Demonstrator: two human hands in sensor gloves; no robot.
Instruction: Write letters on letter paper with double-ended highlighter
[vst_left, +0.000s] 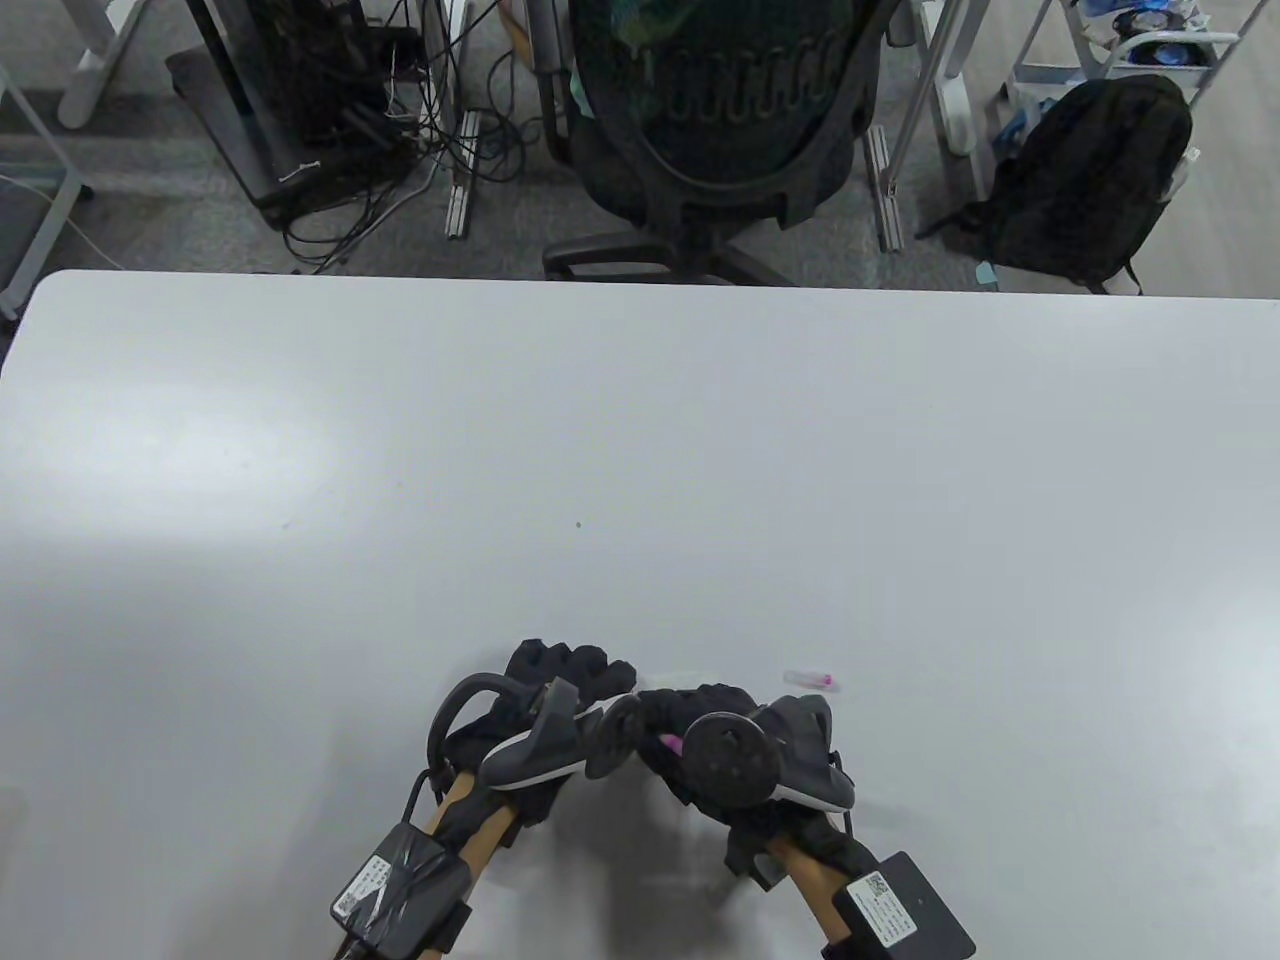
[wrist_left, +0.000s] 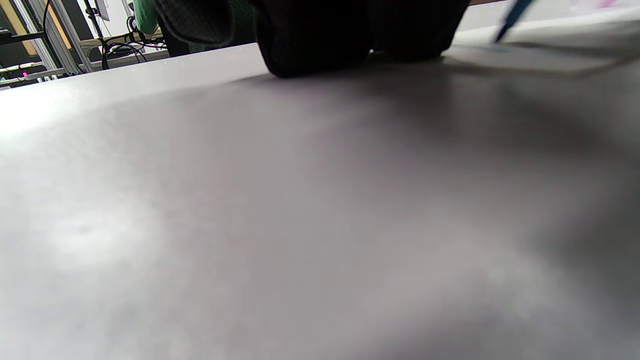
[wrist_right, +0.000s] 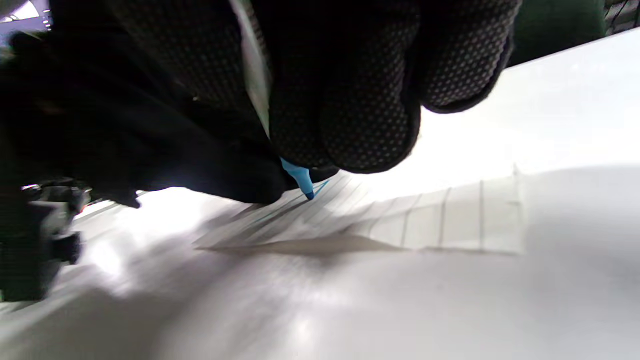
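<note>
On the bench (vst_left: 640, 450), writing under way
Right hand (vst_left: 700, 735) fingers (wrist_right: 365, 125) grasp the highlighter (wrist_right: 300, 177), blue tip on lined paper (wrist_right: 450, 220); left hand (vst_left: 545, 690) fingers flat, released.

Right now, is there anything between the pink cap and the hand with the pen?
No. In the table view only bare table lies between the cap and the right hand.

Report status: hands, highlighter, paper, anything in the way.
Right hand grips highlighter, blue tip touching the lined paper. Left hand rests beside it; grip unclear. Loose pink cap lies right of the hands, clear of the work.
</note>
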